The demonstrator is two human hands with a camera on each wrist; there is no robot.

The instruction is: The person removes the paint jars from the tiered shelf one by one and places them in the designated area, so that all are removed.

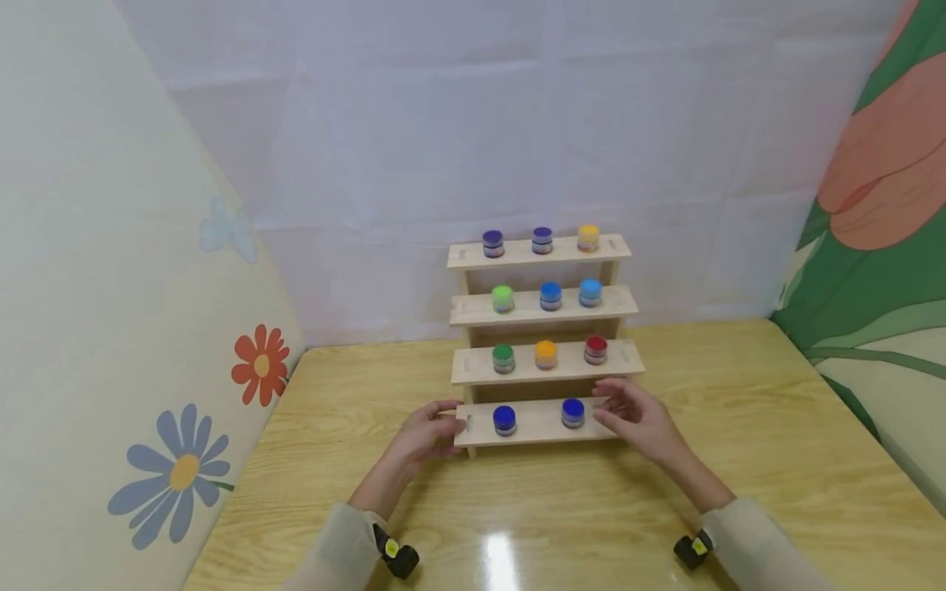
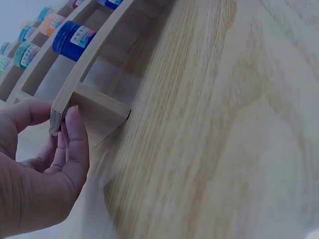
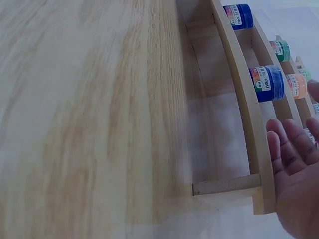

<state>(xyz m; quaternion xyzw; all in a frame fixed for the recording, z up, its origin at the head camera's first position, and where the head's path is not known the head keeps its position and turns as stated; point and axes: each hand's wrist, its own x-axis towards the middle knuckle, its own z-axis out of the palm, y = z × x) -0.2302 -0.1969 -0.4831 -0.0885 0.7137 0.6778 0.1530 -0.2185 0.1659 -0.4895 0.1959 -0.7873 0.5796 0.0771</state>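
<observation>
A stepped wooden rack (image 1: 538, 427) stands on the table, small paint jars spaced along its several shelves. My left hand (image 1: 423, 433) pinches the left end of the lowest shelf, the thumb above and the fingers beneath it, as the left wrist view shows. The lowest shelf bears a dark blue jar (image 1: 505, 420) on the left and another dark blue jar (image 1: 572, 413) toward the right. Over that shelf's right end is my right hand (image 1: 641, 420), its fingers loosely bent and holding nothing, close beside the right blue jar.
Above stand a green jar (image 1: 503, 359), an orange jar (image 1: 545, 355) and a red jar (image 1: 595, 350), with more jars on the two upper shelves. A white cloth (image 1: 384, 164) hangs behind the wooden table (image 1: 355, 386). Painted walls flank both sides.
</observation>
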